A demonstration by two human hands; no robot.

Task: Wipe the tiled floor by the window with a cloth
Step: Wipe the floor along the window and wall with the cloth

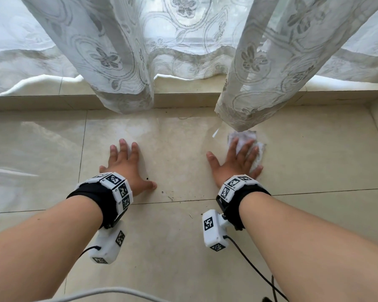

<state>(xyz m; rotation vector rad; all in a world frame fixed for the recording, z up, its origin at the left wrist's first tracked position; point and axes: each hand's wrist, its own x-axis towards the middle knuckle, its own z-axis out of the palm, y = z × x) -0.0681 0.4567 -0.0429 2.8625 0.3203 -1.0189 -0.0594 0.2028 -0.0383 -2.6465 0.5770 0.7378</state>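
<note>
**Cloth** (244,137). White and crumpled, lying flat on the floor (179,136), just below the hem of the right curtain fold. We find it under the right hand (236,164). The fingers lie straight and spread across it, pressing down. Its far and right edges show past the fingertips, while the thumb rests on bare tile to the left. The grip is wide, with nothing curled round the cloth.

**Left hand** (127,168). Palm down on bare tile, fingers spread, grip wide and holding nothing. It is well apart from the cloth, with bare floor between.

**Floor.** Glossy beige tiles with dark grout lines. We note a few dark specks (169,196) near the line between the wrists.

**Curtain** (118,51). White lace with a flower pattern, hanging in two folds to a low tiled ledge (183,99).

**Bands** (114,192). One on each wrist, black with white marker blocks. A white box (213,232) hangs beneath each.
</note>
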